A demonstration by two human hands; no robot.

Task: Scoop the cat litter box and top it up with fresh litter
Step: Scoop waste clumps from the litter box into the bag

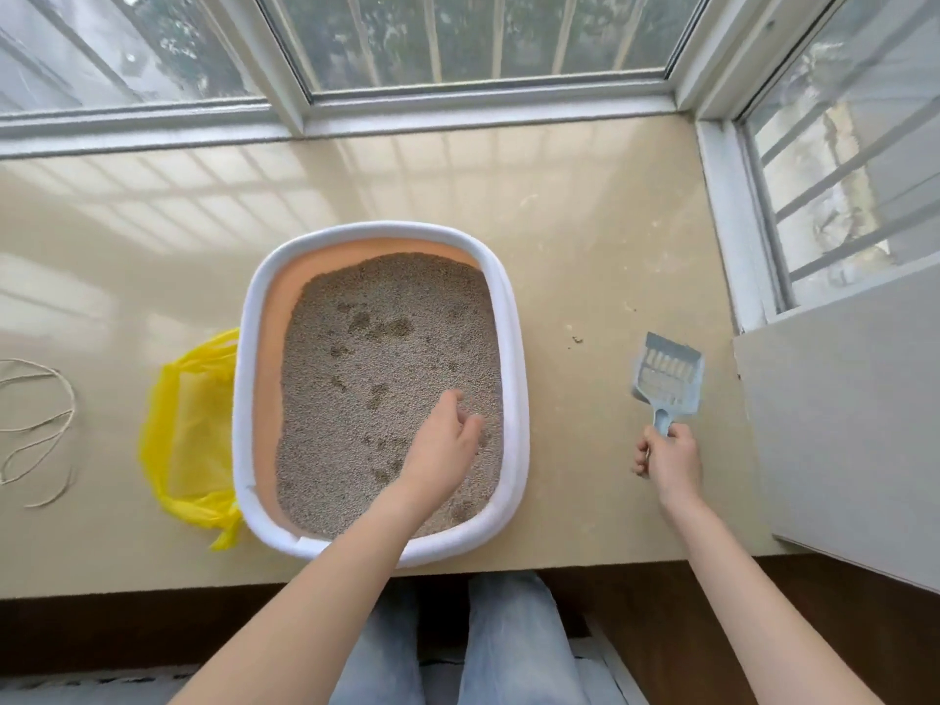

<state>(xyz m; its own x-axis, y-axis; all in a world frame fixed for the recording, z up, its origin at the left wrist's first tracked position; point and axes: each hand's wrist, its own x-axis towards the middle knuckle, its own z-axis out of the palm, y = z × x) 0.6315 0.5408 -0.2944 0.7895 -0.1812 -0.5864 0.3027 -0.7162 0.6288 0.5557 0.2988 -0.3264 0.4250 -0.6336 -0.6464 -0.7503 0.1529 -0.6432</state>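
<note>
Inside litter box (501,318), perhaps clumped litter (386,348)

Daylight's coming in through a bay of white-framed windows (458,38) with bars outside and blurry greenery behind them – the glossy beige stone sill (585,206) is reflecting the frames in pale stripes. A grey panel (854,424) is sitting at the right – dark wood trim (152,628) is running below the sill's front edge
</note>
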